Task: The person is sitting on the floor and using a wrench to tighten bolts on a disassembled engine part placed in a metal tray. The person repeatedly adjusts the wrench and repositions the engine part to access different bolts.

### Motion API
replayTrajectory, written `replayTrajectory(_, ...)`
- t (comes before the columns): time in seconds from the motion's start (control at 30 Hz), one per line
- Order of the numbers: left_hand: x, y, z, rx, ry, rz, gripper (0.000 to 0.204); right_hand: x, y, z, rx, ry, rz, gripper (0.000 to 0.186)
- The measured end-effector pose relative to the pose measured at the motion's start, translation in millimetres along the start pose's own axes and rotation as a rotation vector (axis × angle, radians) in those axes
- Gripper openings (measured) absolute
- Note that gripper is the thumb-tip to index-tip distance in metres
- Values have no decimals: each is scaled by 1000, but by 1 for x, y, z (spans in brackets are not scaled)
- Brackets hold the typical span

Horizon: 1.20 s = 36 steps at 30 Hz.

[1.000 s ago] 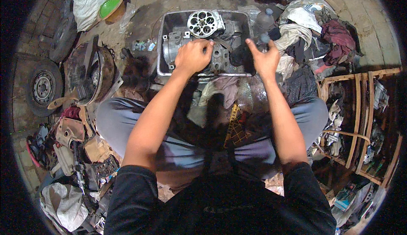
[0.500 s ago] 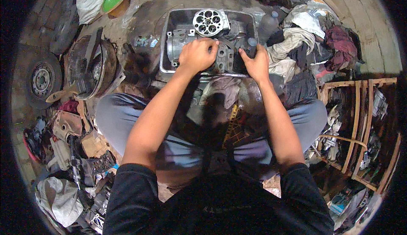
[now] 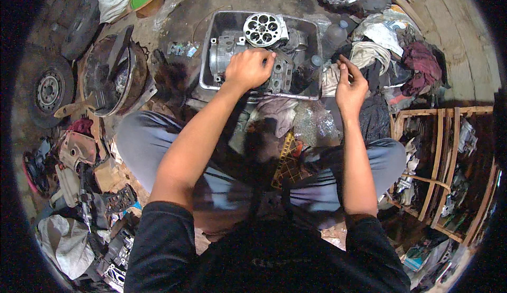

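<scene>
A grey plastic tub [image 3: 305, 96] in front of me holds metal machine parts. My left hand [image 3: 248, 69] is closed over a grey metal casting with holes [image 3: 285, 72] at the tub's near side; its fingertips are hidden. To the left of that hand lies a ribbed metal cylinder body [image 3: 222, 52]. A round metal disc with several bores [image 3: 262, 29] sits on top at the back. My right hand [image 3: 352, 88] is raised just outside the tub's right wall, thumb and forefinger slightly apart, nothing visible in it. Nearest it inside the tub leans a clear capped bottle [image 3: 315, 66].
A second clear bottle [image 3: 335, 35] stands beyond the tub's right corner, by heaped rags [image 3: 421, 63]. To the left are a wheel [image 3: 48, 91] and a large blackened pan [image 3: 129, 76]. A wooden rack [image 3: 439, 158] with metal parts is at right. A yellow crate [image 3: 287, 158] lies before me.
My right hand has moved right, away from the capped bottle and out over the tub's side. My left hand stays on the casting. The view has shifted slightly.
</scene>
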State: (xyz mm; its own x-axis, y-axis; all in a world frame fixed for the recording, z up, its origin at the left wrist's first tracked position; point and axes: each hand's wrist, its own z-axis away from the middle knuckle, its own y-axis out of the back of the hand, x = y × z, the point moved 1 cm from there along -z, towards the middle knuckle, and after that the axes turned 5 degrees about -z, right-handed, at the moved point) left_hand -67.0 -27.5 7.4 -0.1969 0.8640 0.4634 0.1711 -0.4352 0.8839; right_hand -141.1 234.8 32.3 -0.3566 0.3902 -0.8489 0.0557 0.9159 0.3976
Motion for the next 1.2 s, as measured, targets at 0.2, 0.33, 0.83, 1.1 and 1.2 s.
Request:
replayTrajectory(0.2,2,0,0,27,-19,14,39,-29,9,14,-172,95,-245,28)
replayTrajectory(0.33,1,1,0,16,-11,-4,38,-56,-8,28,-276,5,-387,33)
replayTrajectory(0.83,-1,0,1,70,-51,45,39,-23,-56,51,-355,-43,-284,20)
replayTrajectory(1.1,-5,-6,0,65,-60,65,38,-22,-57,57,-182,-142,-292,13)
replayTrajectory(1.2,-5,-7,0,106,-58,65,38,-19,-65,65,-142,-282,-451,13)
